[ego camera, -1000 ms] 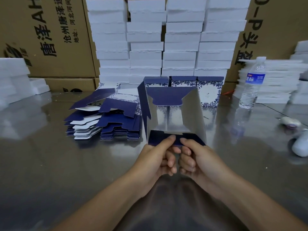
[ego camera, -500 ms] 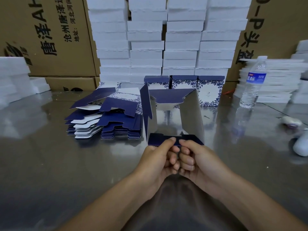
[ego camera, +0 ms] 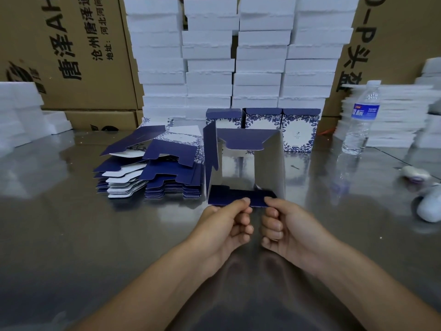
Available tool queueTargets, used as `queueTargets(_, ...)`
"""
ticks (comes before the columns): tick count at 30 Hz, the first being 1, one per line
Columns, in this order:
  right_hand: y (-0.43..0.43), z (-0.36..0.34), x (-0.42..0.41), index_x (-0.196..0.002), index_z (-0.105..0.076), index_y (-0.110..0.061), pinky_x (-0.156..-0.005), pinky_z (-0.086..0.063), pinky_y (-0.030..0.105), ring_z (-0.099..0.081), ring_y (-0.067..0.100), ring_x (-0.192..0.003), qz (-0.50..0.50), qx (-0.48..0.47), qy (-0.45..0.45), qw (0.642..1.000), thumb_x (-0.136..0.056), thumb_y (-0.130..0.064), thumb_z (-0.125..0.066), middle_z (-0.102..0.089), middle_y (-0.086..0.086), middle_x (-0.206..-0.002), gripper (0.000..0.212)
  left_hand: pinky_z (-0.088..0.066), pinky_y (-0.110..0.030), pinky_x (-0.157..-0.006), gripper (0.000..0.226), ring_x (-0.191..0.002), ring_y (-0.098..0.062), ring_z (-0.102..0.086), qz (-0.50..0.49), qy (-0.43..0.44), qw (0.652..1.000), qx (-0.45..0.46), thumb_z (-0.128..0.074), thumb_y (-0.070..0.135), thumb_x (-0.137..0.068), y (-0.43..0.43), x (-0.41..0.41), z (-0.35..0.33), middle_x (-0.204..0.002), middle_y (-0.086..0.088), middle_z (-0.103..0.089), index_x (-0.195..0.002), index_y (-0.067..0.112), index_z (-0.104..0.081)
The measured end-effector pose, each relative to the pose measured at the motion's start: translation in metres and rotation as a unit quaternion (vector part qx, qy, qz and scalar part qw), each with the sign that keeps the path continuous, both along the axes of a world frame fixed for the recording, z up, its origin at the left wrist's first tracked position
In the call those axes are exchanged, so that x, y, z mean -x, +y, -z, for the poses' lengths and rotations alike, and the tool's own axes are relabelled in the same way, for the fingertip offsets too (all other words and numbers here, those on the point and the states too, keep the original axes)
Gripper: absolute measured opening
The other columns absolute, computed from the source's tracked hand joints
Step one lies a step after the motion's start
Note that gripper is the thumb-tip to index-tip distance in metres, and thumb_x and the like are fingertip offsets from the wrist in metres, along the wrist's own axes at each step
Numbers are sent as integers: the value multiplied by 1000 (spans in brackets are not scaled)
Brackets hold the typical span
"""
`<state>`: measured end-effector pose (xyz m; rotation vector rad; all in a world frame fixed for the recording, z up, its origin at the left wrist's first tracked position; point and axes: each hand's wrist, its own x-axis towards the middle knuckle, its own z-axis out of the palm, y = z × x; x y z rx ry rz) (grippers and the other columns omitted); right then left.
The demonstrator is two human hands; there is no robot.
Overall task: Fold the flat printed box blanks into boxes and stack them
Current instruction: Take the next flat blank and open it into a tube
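The left hand [ego camera: 223, 226] and right hand [ego camera: 290, 225] pinch, with curled fingers [ego camera: 244, 217], the near flap of a navy silver-lined cardboard box [ego camera: 270, 163], an open-ended square tube on the glossy surface [ego camera: 71, 235].

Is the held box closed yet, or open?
Open. The table shows through the box; its far flap sticks out, and the left hand and right hand pinch the near flap.

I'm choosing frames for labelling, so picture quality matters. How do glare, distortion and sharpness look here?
Head view: soft, even light; the glossy table mirrors the foam stacks as pale glare; the wide lens bows the cartons and stacks outward near the edges; the box, left hand and right hand are sharp; the white things at the right edge are smeared.
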<state>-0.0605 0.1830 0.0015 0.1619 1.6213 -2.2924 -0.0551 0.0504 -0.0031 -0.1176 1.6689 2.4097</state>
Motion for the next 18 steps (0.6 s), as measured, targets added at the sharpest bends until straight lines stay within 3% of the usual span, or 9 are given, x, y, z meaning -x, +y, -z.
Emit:
queueTargets(4, 4, -3, 2, -53, -36, -20, -44, -32, 22, -25, 8, -32, 21, 4, -11, 1000, -96, -25, -41, -28, -5, -39, 44, -40, -20, -39, 34, -37, -11, -47, 1, -28, 1000, 7, -56, 30, -93, -8, 4, -5, -43, 0, -42, -64, 11, -54)
queueTargets(9, 9, -4, 3, -49, -38, -20, -44, -34, 23, -27, 10, -32, 16, -15, -18, 1000, -96, -30, -44, -30, -4, -40, 48, -37, -21, -40, 36, -36, -11, -41, -14, -31, 999, 38, -51, 22, -96, -18, 7, -5, -39, 3, -33, -61, 14, -44)
queueTargets(12, 9, -4, 5, -52, -38, -18, -47, -37, 25, -31, 12, -33, 64, -160, 39, 984, -95, -42, -45, -34, -3, -38, 51, -37, -21, -39, 38, -35, -11, -41, -15, -31, 999, 39, -51, 21, -96, -19, 8, -6, -37, 2, -32, -60, 14, -44)
queueTargets(14, 12, -2, 3, -50, -34, -18, -51, -34, 28, -39, 17, -40, 122, -360, 164, 910, -94, -51, -40, -37, -4, -39, 56, -38, -21, -38, 39, -35, -12, -42, -12, -30, 999, 43, -52, 24, -96, -21, 9, -7, -38, 2, -32, -59, 13, -44)
queueTargets(16, 16, 2, 1, -51, -39, -13, -49, -28, 29, -46, 21, -51, 161, -549, 250, 781, -91, -56, -31, -45, -4, -46, 59, -39, -20, -38, 42, -36, -14, -44, -8, -23, 997, 79, -50, 30, -97, -23, 10, -8, -38, 0, -34, -60, 12, -45)
queueTargets(17, 18, 4, 0, -56, -43, -14, -49, -28, 30, -49, 23, -56, 179, -596, 262, 737, -90, -57, -30, -49, -3, -52, 56, -40, -20, -38, 44, -35, -15, -46, -11, -16, 994, 110, -47, 35, -98, -24, 11, -7, -38, -1, -35, -61, 11, -46)
queueTargets(18, 20, 6, 2, -63, -45, -16, -50, -29, 30, -51, 25, -60, 195, -613, 273, 715, -88, -57, -32, -53, -2, -58, 49, -40, -20, -39, 46, -35, -15, -48, -18, -6, 989, 149, -44, 39, -98, -26, 12, -7, -37, 0, -37, -62, 10, -47)
